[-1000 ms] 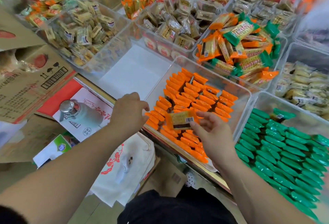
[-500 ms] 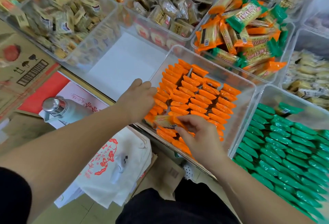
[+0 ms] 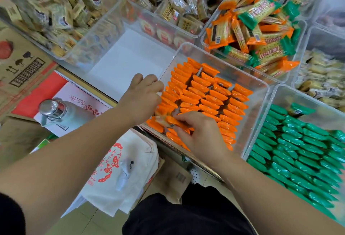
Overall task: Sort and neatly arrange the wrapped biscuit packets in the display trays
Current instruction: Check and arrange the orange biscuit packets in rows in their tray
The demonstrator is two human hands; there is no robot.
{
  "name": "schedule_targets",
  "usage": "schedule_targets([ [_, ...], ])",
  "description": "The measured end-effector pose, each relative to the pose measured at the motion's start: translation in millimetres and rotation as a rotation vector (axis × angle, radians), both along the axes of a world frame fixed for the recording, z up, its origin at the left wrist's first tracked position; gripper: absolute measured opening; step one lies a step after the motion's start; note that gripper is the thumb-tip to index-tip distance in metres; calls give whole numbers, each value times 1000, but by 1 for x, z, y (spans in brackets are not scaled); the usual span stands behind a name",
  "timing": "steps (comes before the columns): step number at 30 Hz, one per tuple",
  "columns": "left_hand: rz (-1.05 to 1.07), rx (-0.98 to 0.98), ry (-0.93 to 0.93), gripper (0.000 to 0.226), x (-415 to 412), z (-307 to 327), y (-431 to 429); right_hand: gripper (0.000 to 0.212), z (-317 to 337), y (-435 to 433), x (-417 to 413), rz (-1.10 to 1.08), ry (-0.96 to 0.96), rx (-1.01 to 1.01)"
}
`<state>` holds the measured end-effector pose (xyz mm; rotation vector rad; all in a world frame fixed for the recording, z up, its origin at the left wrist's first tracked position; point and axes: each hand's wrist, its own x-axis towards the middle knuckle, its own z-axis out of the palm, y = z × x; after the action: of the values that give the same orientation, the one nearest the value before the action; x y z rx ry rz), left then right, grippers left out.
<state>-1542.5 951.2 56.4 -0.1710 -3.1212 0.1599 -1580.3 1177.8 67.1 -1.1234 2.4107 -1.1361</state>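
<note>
Pinching one orange packet [image 3: 169, 121] in my right hand [image 3: 202, 137], I risk toppling the neighbouring rows [image 3: 209, 96] if I wedge it in hard.

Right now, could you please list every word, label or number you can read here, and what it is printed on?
No text can be quoted with confidence.
cardboard box: barcode and handling symbols, no legible words.
white bag: red characters, too blurred.
green-and-orange packets: red characters, blurred.
brown packets: labels too small.
</note>
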Motion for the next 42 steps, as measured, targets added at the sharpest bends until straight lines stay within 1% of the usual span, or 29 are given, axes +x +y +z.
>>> schedule_targets([
  [2, 30, 67, 42, 12, 1, 4, -3, 23, -4, -8, 2, 26, 73, 62],
  [6, 88, 147, 114, 3, 0, 19, -6, 19, -15, -28, 2, 57, 110, 182],
  [9, 221, 170, 79, 19, 4, 36, -12, 14, -21, -41, 2, 101, 164, 268],
  [12, 331, 355, 189, 24, 19, 53, -18, 11, -26, -48, 1, 133, 200, 297],
  [17, 600, 635, 364, 15, 57, 77, -14, 10, -36, -59, -6, 198, 276, 350],
  [20, 786, 798, 362, 8, 81, 81, -5, 16, -44, -63, -9, 237, 288, 398],
  [23, 921, 974, 378, 13, 103, 78, 2, 36, -45, -58, -14, 311, 226, 399],
  [26, 1039, 1112, 402, 9, 122, 72, 10, 27, -42, -49, -19, 376, 195, 415],
  [27, 1077, 1153, 404, 9, 127, 70, 14, 29, -40, -47, -20, 389, 195, 436],
  [30, 1166, 1264, 437, 13, 140, 63, 25, 39, -33, -48, -21, 470, 206, 562],
  [34, 1227, 1370, 430, 13, 149, 59, 40, 45, -23, -53, -21, 544, 231, 737],
  [36, 1258, 1410, 427, 11, 153, 57, 44, 45, -18, -53, -21, 522, 211, 724],
  [39, 1309, 1484, 430, 12, 156, 57, 50, 39, -14, -48, -21, 455, 106, 610],
  [42, 1336, 1519, 421, 10, 158, 60, 54, 34, -7, -37, -22, 397, 82, 521],
])
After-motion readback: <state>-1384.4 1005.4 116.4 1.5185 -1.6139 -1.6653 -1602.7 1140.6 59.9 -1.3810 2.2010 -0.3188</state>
